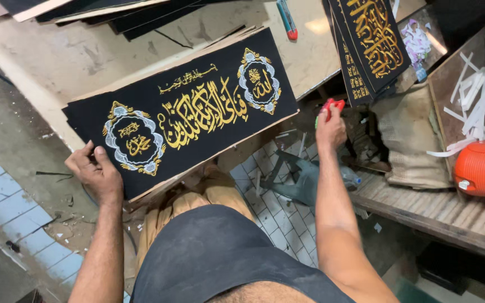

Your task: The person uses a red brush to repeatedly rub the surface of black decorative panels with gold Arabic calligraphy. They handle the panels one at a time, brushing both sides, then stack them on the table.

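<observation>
- A long rectangular black fabric panel (192, 109) embroidered with gold script and two silver-and-gold medallions lies on a stack of like panels at the edge of the pale, scuffed tabletop (85, 53).
- Its long axis runs on a slant, from the lower left near the person's body up to the upper right; the near left end overhangs the tabletop's edge above the person's lap.
- The left hand (94, 174) grips the lower-left corner of the panel, thumb on top of the black cloth and fingers curled under the edge, closed on the stack.
- The left forearm comes straight up from the bottom of the view, wrist slightly bent inward.
- The right hand (330, 128) is stretched out beyond the panel's right end, closed around a small red-handled tool (332, 105); what kind of tool cannot be told.
- The right arm is nearly straight, reaching away from the body over the white tiled floor (287, 219).
- A second black panel with gold script (369, 42) hangs off the tabletop just beyond the right hand.
- A red and blue utility knife (287, 19) lies on the tabletop above the panel.
- An orange plastic cooler jug (481, 168) and loose white strips (475, 98) rest on a wooden bench (422, 207) to the right.
</observation>
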